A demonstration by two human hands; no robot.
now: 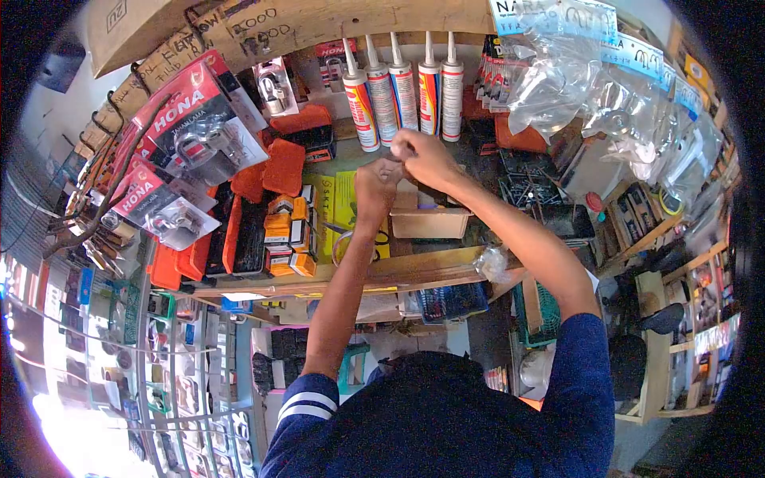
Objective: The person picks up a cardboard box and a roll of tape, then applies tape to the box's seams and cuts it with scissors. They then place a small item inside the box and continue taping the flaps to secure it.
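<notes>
My left hand (378, 182) is closed in a loose fist above the shelf, next to a yellow printed sheet (344, 209). Just right of it and a little higher, my right hand (426, 157) has its fingers curled in, the two hands close together. Whatever lies between the fingers is too small or hidden to name. Directly behind the hands stand several upright sealant tubes (405, 94) with white nozzles. Below my right wrist lies a small open cardboard box (429, 224). A pair of scissors (341, 234), partly hidden by my left forearm, rests on the yellow sheet.
Packaged padlocks (209, 143) hang at the left above orange bins (231, 235) and small orange-black boxes (291, 231). Clear plastic packs (566, 88) hang at the upper right. Below them a black tray (567, 223) and loose screws (527, 190) sit on the shelf.
</notes>
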